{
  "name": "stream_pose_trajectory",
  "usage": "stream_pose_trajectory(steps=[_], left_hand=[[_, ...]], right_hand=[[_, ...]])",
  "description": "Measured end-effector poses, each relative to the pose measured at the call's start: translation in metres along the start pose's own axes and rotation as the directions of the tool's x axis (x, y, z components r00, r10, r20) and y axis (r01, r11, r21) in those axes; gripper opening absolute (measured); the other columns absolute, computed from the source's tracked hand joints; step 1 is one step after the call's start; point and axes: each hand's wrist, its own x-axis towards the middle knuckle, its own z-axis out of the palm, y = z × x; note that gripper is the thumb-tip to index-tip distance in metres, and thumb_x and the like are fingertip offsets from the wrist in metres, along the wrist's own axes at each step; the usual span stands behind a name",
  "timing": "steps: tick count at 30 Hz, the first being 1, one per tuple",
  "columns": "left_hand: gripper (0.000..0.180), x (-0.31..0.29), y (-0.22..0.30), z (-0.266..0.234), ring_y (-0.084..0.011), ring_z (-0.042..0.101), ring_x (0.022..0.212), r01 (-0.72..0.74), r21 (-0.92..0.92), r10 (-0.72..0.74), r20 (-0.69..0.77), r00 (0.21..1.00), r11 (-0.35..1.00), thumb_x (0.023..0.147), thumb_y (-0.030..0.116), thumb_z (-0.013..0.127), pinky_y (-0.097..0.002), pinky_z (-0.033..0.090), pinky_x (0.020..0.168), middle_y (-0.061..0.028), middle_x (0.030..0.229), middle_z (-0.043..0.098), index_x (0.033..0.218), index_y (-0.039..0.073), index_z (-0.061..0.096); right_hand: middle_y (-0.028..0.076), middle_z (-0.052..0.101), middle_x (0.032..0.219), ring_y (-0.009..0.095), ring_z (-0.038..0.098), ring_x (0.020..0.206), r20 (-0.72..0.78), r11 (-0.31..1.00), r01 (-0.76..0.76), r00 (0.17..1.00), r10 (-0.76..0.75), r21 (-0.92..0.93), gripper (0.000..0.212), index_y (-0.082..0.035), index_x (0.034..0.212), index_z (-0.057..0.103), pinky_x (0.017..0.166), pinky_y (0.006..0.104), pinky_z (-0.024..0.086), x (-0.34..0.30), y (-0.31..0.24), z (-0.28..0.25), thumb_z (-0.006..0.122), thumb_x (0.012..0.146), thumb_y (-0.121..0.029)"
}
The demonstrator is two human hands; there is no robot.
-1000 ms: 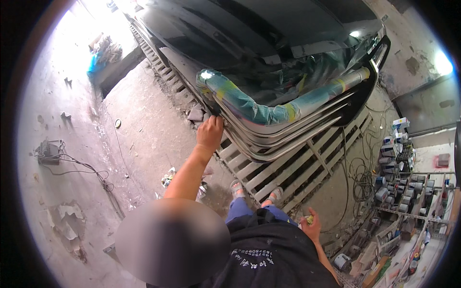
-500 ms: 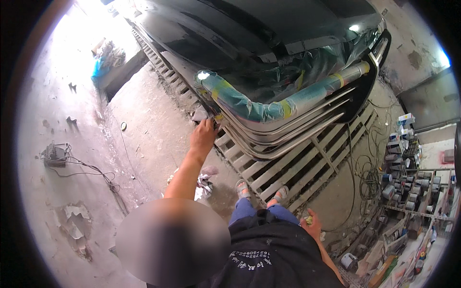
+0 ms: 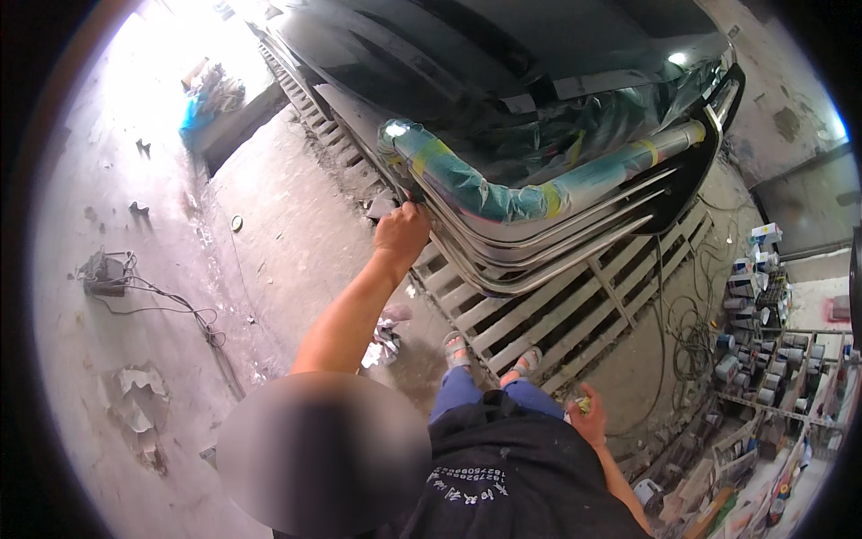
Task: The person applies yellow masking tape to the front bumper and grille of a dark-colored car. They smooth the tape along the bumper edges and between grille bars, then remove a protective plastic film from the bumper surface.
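My left hand [image 3: 402, 232] reaches forward to the near left corner of the car's front. Its fingers are closed beside the shiny metal bumper bars [image 3: 503, 269], and what they pinch is hidden. Above it, a thick bar wrapped in green film [image 3: 512, 201] with yellow tape bands runs across the car's front. A pale scrap [image 3: 382, 205] lies on the ground just left of the fingers. Low at my right side, my right hand [image 3: 589, 419] is closed around a small yellowish wad [image 3: 584, 406], too small to tell its kind.
The dark car hood [image 3: 449, 54] fills the top. A slatted floor grate [image 3: 539, 314] lies under the bumper, in front of my sandalled feet. Cables [image 3: 687, 328] coil at right beside shelves of cans [image 3: 777, 377]. Crumpled paper [image 3: 384, 346] lies by my left foot.
My left hand has moved slightly up and right along the bumper corner, its fist now tighter against the bars. The view has shifted a little. My right hand still holds the yellowish wad.
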Motion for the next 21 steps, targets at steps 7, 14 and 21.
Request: stream_pose_trajectory(steps=[7, 14, 21], left_hand=[[0.023, -0.04, -0.105, 0.031, -0.0313, 0.065, 0.074, 0.652, -0.25, -0.656, 0.082, 0.751, 0.715, 0.082, 0.028, 0.055, -0.0425, 0.052, 0.064, -0.0151, 0.083, 0.067, 0.085, 0.009, 0.069], [0.021, -0.214, -0.129, 0.045, -0.0087, 0.044, 0.048, 0.747, -0.649, -0.789, 0.53, 0.312, -0.14, 0.078, 0.025, 0.059, -0.0266, 0.034, 0.043, 0.0002, 0.056, 0.049, 0.076, 0.005, 0.061], [0.018, -0.199, 0.036, -0.022, -0.0111, 0.054, 0.057, 0.609, -0.782, -0.419, 0.601, 0.681, -0.133, 0.077, 0.01, 0.059, -0.0261, 0.045, 0.052, -0.0047, 0.07, 0.062, 0.091, 0.001, 0.067]], right_hand=[[0.019, 0.059, 0.11, 0.033, 0.058, 0.101, -0.048, 0.99, 0.131, 0.99, -0.133, -0.043, 0.047, -0.001, 0.119, 0.053, 0.085, 0.0379, 0.046, 0.001, 0.003, -0.011, 0.064, 0.078, -0.021], [0.02, 0.059, 0.111, 0.035, 0.058, 0.1, 0.069, 0.999, 0.017, 0.998, -0.016, -0.027, 0.047, -0.001, 0.118, 0.053, 0.085, 0.039, 0.046, -0.001, 0.006, -0.003, 0.063, 0.078, -0.023], [0.018, 0.059, 0.111, 0.032, 0.058, 0.101, 0.113, 0.969, 0.232, 0.964, -0.24, 0.084, 0.046, -0.002, 0.12, 0.052, 0.086, 0.0372, 0.046, 0.056, -0.129, -0.006, 0.062, 0.08, -0.022]])
